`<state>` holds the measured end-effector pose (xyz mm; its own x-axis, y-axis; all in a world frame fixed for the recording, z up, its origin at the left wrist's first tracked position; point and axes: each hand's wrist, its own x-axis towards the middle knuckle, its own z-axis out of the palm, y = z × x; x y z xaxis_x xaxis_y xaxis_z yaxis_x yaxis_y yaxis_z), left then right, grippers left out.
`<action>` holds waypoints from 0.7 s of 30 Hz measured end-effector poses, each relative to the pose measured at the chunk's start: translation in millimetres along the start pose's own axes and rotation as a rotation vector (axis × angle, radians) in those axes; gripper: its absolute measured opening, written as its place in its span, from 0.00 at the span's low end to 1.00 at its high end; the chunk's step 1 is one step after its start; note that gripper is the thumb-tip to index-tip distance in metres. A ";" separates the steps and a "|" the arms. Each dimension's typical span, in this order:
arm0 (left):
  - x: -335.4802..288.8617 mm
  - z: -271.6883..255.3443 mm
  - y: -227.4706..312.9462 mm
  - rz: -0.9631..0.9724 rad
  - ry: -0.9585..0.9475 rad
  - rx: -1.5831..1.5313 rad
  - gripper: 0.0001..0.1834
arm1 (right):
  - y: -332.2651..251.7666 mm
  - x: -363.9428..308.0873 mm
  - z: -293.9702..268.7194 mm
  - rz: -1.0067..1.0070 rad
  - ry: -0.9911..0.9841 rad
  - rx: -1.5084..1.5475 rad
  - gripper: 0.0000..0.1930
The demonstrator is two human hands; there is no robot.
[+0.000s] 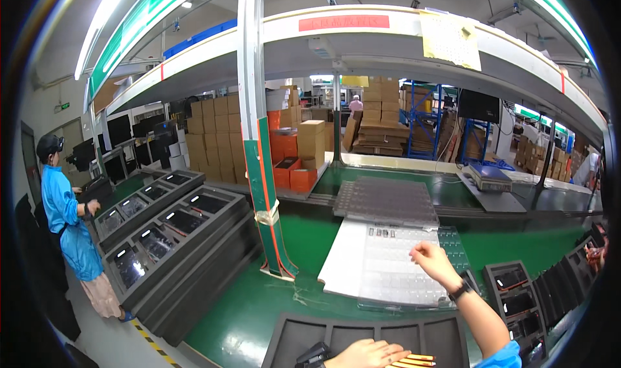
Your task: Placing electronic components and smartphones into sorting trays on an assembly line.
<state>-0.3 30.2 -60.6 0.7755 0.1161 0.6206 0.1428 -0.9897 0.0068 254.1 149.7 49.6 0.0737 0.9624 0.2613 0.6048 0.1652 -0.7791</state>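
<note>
My left hand (367,354) is low in the head view, over a black foam tray (310,334) with several compartments. Its fingers close round several slim yellow strips (417,359) with dark ends, whose exact kind I cannot make out. Farther up, my right hand (429,262) hovers above a clear plastic tray (388,271) with rows of small pockets. The fingers of that hand are pinched together; whatever they hold, if anything, is too small to tell. A few small dark pieces (381,233) sit in the clear tray's far left pockets. White sheets (341,251) lie beneath it.
A stack of grey pocketed trays (387,200) lies behind the clear one. Foam trays with dark screen-like panels (511,279) stand at right and in a tall stack (184,219) at left. A post (253,122) rises at mid-left. Another person (74,206) stands far left.
</note>
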 end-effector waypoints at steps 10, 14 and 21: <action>14.2 -49.0 12.5 -0.007 -0.053 -0.192 0.32 | 130.5 184.4 66.4 0.215 0.176 -0.669 0.19; 15.5 -49.7 8.6 -0.008 -0.074 -0.201 0.32 | 129.2 201.7 77.6 0.291 0.124 -0.633 0.23; 18.1 -45.7 7.5 0.021 -0.071 -0.193 0.28 | 142.4 229.5 70.4 0.335 -0.064 -0.706 0.22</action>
<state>-13.3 21.1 -13.5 0.8192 0.0941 0.5657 0.0110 -0.9889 0.1485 301.3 409.3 -41.4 0.3082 0.9509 0.0268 0.9212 -0.2913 -0.2579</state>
